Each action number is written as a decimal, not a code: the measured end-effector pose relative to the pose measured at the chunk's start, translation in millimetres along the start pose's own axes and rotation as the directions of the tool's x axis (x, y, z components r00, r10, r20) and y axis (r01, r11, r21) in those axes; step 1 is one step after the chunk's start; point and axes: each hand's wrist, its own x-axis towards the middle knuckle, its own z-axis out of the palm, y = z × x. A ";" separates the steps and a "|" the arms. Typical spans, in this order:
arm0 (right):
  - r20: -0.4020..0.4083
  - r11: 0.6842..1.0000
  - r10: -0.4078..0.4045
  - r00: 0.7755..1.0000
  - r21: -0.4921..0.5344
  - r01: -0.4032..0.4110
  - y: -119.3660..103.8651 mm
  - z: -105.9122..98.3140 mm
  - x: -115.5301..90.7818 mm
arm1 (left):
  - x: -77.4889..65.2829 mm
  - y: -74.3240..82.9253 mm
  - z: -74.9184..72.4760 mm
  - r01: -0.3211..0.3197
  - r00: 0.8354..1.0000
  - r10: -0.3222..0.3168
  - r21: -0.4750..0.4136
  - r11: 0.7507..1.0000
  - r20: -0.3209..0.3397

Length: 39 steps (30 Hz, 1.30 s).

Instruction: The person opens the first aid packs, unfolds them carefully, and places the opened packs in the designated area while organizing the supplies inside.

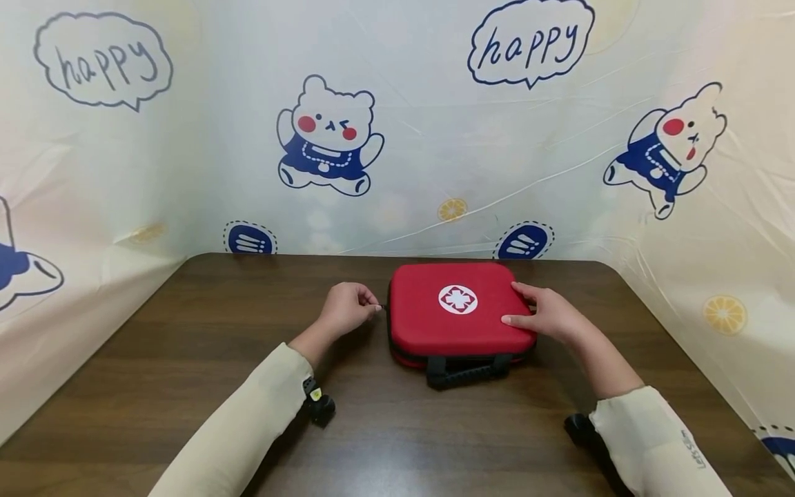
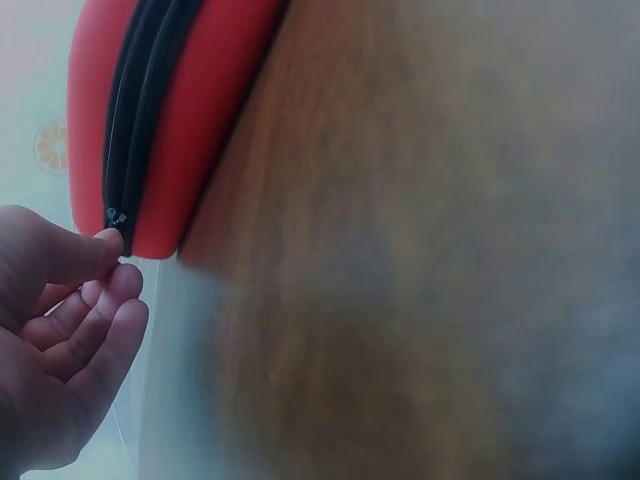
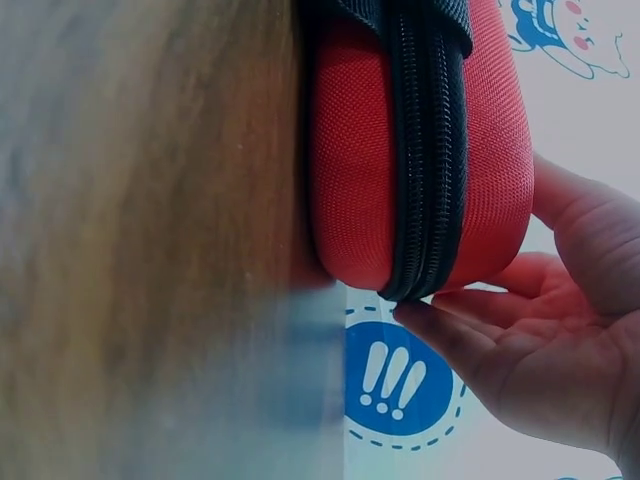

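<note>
A red first-aid case with a white cross emblem lies flat on the table, its black carrying handle towards me. At the case's left side my left hand pinches a small zipper pull between thumb and forefinger. The black zipper runs round the side of the case and is closed along the stretch seen in the right wrist view. My right hand grips the right end of the case, thumb on the lid and fingers along the side.
The brown wooden table spreads around the case, its far edge just behind it. A pale printed curtain hangs behind the table and on both sides. A black wrist camera sits below my left sleeve.
</note>
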 end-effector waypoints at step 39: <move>-0.191 0.991 0.094 0.977 -0.081 -0.111 -18.9 3.7 3.0 | 14.1 -16.3 -15.8 0.064 0.995 -0.059 0.056 0.996 -0.086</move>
